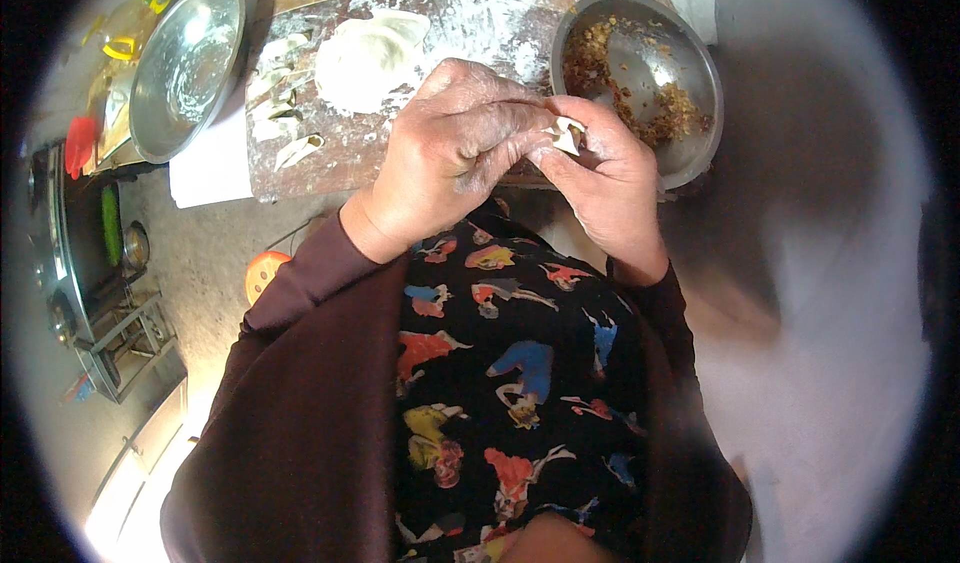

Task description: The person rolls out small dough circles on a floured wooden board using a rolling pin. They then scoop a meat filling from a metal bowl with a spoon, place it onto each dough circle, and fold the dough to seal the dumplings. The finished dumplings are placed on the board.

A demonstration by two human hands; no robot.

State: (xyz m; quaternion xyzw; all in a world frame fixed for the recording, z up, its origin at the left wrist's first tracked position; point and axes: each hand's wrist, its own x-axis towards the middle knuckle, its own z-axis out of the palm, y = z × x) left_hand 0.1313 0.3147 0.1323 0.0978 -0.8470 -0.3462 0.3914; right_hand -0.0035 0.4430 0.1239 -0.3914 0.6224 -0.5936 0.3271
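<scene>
A small folded dumpling (566, 135) of pale dough is pinched between my two hands, just left of the filling bowl. My left hand (465, 132), dusted with flour, presses the dumpling's left side with thumb and fingertips. Around its right side curl the thumb and fingers of my right hand (611, 165). A stack of round dough wrappers (367, 60) lies on the floured wooden board (345, 165). Several shaped dumplings (298, 152) form a column along the board's left side. Crumbly brown and yellow filling (667, 113) clings to the inside of a metal bowl (716, 105).
A second metal bowl (187, 68), with floury residue inside, stands left of the board. Beyond it are a plastic bottle with a yellow handle (120, 47) and a red plastic item (79, 147). Farther down on the left, a green cucumber-like vegetable (111, 222) rests on a dark-topped stand.
</scene>
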